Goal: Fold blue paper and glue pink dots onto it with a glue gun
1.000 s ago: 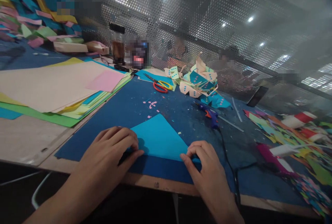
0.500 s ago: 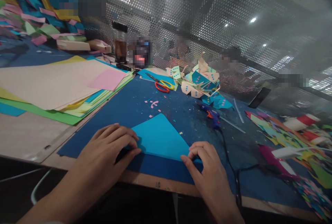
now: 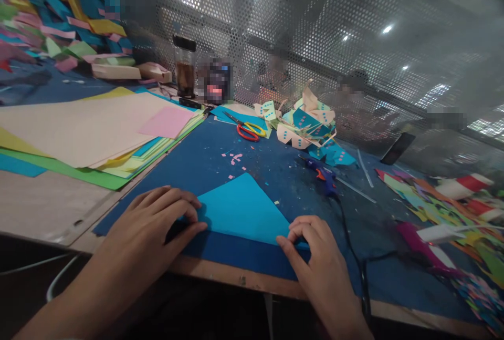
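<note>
A sheet of blue paper (image 3: pixel 244 208), folded into a triangle, lies on the dark blue mat in front of me, its point facing away and its long straight edge toward me. My left hand (image 3: pixel 153 224) has its fingers curled together at the left corner, thumb near the long edge. The right corner sits between the thumb and bent fingers of my right hand (image 3: pixel 315 250). Both corners are partly covered by the fingers. Tiny pink paper bits (image 3: pixel 235 158) are scattered just beyond the triangle's tip.
Large paper sheets (image 3: pixel 86 130) are stacked at left. Scissors (image 3: pixel 249 132) and a pile of dotted paper pieces (image 3: pixel 307 119) lie at the back. A blue glue gun (image 3: pixel 323 176) trails its cable down the right side. A drink bottle (image 3: pixel 185 69) stands near the mesh panel.
My left hand has slid a little to the left along the paper's long edge. My right hand keeps its place at the right corner, and the view has shifted slightly.
</note>
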A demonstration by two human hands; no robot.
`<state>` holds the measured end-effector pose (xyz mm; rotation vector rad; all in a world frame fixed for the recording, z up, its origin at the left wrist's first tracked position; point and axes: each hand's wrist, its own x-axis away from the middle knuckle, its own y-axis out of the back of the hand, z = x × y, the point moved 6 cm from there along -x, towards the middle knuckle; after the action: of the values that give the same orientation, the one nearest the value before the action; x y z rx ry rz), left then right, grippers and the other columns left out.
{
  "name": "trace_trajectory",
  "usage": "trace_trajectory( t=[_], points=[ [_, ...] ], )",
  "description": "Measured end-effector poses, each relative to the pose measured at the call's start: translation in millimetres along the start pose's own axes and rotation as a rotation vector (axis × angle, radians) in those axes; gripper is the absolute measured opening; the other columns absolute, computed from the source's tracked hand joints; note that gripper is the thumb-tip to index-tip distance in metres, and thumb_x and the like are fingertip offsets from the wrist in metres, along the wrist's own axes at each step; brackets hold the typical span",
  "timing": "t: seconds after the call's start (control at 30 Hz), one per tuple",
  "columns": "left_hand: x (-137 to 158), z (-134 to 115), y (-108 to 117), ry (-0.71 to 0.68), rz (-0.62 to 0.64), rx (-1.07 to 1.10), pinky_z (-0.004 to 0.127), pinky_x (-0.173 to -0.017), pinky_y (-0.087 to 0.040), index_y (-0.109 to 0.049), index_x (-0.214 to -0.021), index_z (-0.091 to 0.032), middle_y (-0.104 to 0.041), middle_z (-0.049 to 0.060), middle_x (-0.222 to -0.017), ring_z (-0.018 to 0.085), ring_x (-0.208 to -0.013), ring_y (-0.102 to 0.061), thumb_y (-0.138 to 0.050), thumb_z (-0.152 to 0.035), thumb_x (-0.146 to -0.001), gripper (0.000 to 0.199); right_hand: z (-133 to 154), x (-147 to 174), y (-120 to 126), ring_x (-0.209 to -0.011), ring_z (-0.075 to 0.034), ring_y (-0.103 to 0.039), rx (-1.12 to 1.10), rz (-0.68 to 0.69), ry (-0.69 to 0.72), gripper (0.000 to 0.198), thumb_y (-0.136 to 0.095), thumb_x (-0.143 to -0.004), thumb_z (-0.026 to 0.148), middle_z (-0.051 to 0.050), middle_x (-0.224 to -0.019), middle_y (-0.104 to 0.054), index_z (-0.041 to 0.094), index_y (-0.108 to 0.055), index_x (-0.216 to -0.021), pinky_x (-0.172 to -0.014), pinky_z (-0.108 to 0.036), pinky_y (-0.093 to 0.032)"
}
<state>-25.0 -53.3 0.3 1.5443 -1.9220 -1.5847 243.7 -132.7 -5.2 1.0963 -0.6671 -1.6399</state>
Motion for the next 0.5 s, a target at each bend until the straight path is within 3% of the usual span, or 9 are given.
trace_trajectory(
  t=[0.23,0.5],
  points=[
    [1.7,8.8,5.9,0.018,-0.004,-0.014,0.044,-0.086,-0.048,-0.064,-0.075,-0.029,-0.07,0.001,-0.104,0.027,-0.098,-0.062,-0.048,-0.065,-0.091,0.043,0.3,-0.9,0.3,-0.1,-0.026,-0.056,0.003,0.004,-0.004,0.025,-0.058,-0.096,0.043,-0.005,-0.101,-0.06,0.024,-0.054,-0.079,-0.089,-0.043,-0.044],
    [2.4,19.2,12.1,0.025,0.012,-0.033,0.05,-0.092,-0.047,-0.063,-0.078,-0.03,-0.068,0.003,-0.109,0.03,-0.104,-0.061,-0.051,-0.064,-0.09,0.039,0.7,0.2,0.1,-0.101,-0.026,-0.057,0.016,0.0,0.011,0.024,-0.058,-0.096,0.042,-0.005,-0.101,-0.06,0.024,-0.053,-0.08,-0.089,-0.043,-0.045]
  ],
)
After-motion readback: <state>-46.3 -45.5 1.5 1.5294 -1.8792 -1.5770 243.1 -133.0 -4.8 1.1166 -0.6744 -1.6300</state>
